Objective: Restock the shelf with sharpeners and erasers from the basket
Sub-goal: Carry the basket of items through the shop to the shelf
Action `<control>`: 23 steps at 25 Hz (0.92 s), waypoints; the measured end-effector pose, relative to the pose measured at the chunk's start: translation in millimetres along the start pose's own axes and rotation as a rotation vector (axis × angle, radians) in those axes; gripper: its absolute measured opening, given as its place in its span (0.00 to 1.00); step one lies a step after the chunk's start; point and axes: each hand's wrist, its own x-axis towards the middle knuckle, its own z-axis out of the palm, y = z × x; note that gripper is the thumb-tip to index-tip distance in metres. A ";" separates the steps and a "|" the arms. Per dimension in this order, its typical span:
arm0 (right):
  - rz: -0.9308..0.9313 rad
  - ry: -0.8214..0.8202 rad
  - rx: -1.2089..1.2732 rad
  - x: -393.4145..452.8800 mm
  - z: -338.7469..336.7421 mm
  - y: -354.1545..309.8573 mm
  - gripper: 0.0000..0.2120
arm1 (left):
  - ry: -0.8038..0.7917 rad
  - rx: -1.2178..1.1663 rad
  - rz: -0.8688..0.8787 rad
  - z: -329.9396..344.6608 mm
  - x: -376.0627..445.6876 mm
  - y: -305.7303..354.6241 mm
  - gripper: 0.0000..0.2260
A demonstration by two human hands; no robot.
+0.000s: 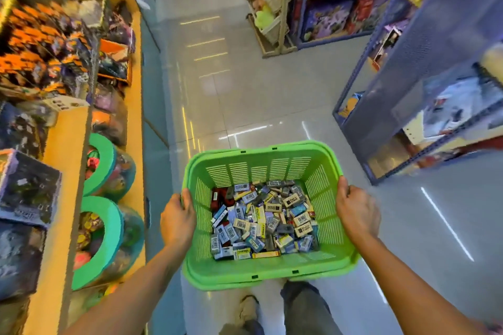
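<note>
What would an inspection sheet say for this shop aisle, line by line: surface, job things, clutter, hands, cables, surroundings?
Surface: glossy tiled floor with light reflections; nothing lies in the walkway.
Job's things: green basket carried above the floor, its bottom covered with small packs, mostly barcoded; sharpeners and erasers cannot be told apart.
Clutter: nothing seen on the floor.
Hands: left hand grips the basket's left rim; right hand grips the right rim.
Cables: nothing seen.
Surroundings: yellow shelf on the left with boxed goods and green-rimmed tubs; blue metal shelf on the right; wooden rack farther down the aisle. The left side is blurred.
</note>
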 end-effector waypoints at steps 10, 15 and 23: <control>0.539 0.265 0.225 -61.0 -107.8 183.3 0.32 | -0.305 0.095 0.400 107.4 -85.8 172.2 0.22; 0.735 0.386 0.216 -65.3 -192.1 288.3 0.30 | -0.449 0.128 0.613 198.8 -179.2 272.1 0.22; 0.972 0.565 0.218 -46.7 -286.9 415.7 0.30 | -0.608 0.055 0.777 312.6 -295.9 407.5 0.21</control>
